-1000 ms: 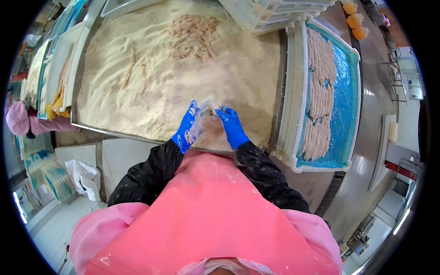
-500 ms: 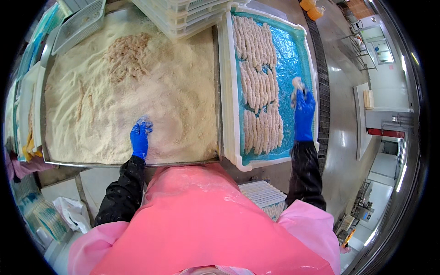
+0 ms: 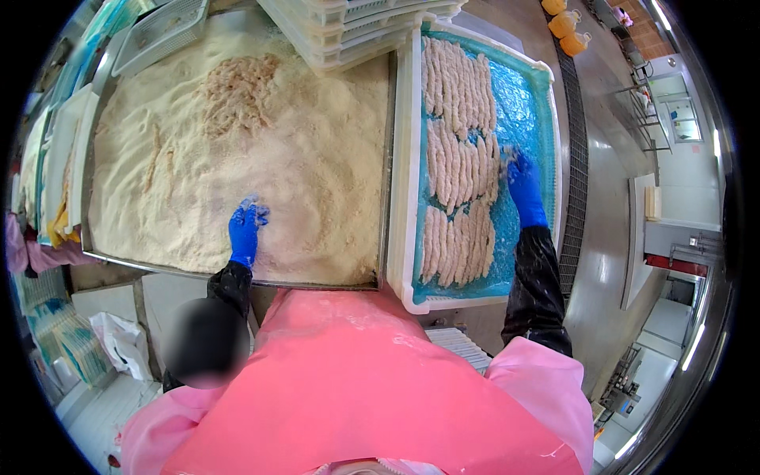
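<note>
While left hand [image 3: 245, 229] rests in breadcrumbs [image 3: 317, 174], right hand [image 3: 524, 188] touches breaded strips [image 3: 455, 166].

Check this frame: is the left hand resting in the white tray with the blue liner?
No, the left hand is pressed into the breadcrumbs, while the right hand is the one over the white tray.

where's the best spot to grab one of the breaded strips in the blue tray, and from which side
Probably at mid-length, from above, fingers across the narrow width. The strips lie flat, packed side by side in rows, running up and down the tray, so their long sides are hemmed in by neighbours. The outermost strip by the right hand has one free side, easiest to get fingers under.
</note>
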The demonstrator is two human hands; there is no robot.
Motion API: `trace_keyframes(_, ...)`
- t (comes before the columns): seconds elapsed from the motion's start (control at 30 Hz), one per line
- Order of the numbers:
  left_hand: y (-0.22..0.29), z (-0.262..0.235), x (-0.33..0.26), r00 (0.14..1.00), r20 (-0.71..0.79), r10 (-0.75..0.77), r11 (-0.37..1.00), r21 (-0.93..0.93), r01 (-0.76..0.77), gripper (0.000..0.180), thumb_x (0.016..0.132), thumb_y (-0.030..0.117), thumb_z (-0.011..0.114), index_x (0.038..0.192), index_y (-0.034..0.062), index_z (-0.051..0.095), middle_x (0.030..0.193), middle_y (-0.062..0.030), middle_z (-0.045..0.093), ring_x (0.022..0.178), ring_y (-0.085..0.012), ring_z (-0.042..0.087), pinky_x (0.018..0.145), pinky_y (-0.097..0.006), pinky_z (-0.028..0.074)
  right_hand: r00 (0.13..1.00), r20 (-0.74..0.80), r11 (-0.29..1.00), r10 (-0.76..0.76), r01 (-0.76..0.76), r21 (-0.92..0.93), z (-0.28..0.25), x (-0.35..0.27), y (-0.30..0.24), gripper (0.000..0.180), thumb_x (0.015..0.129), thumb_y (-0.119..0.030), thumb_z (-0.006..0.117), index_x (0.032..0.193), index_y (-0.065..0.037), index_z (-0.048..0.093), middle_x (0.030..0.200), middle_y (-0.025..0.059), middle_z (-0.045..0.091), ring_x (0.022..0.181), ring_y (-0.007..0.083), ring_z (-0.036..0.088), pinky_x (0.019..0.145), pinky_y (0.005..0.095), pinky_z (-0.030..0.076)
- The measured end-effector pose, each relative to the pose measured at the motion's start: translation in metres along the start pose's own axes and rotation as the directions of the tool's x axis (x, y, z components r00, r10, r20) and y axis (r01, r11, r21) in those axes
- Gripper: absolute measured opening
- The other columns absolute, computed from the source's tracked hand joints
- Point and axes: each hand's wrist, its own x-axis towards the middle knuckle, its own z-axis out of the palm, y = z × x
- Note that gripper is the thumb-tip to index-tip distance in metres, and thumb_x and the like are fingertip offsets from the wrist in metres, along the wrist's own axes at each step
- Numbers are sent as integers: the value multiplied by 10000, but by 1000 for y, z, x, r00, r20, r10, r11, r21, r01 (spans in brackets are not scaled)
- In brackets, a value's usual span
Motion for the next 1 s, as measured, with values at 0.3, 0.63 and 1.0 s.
trace_keyframes(0.3,36,-18,58,754,128,644,205,921,-331,561,785,372,640,1296,181,512,1336,-100,481,1245,-315,401,1043,-475,283,955,-207,967,-212,236,98,38,-92,-93,43,853,-3,612,882,-9,643,887,68,620,810,168,584,756,287,466)
trace_keyframes(0.63,29,-73,26,791,480,378,360,711,-604,398,750,222,642,1147,198,615,1179,-39,588,980,-264,592,761,-388,511,904,227,828,-363,201,523,310,-134,-280,154,775,-41,703,808,-18,555,777,63,521,707,149,506,656,251,418)
trace_keyframes(1.0,21,-224,14,985,-162,55,986,167,-27,259,927,151,517,1149,70,625,976,-56,668,833,-148,622,736,-264,500,730,332,779,-598,433,453,556,-149,-286,408,838,-239,600,1219,-99,569,1284,171,467,1188,388,415,993,488,325)
